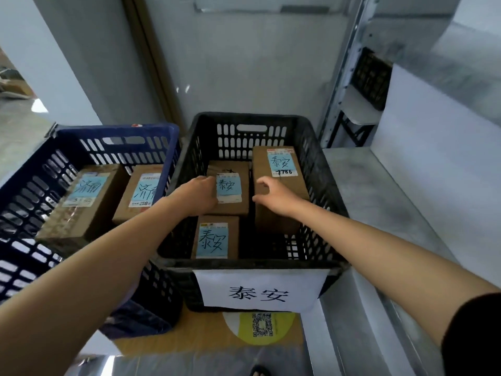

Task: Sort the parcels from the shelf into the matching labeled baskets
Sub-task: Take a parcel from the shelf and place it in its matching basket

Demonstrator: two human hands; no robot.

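The left hand [202, 195] is curling its fingers over the left edge of the middle parcel [233, 187], apparently settling it in the black basket [257, 264] because their labels are matching. Just right of that grip, the right hand [273, 195] is hanging loosely curled, holding nothing.

Black slotted basket [320, 147], navy slotted basket [32, 169], brown parcels [279, 185] with pale-blue labels [279, 162]

Matt cardboard parcels [233, 210] bear paper labels [229, 185] inside a black basket [257, 264] of seemingly scuffed plastic.
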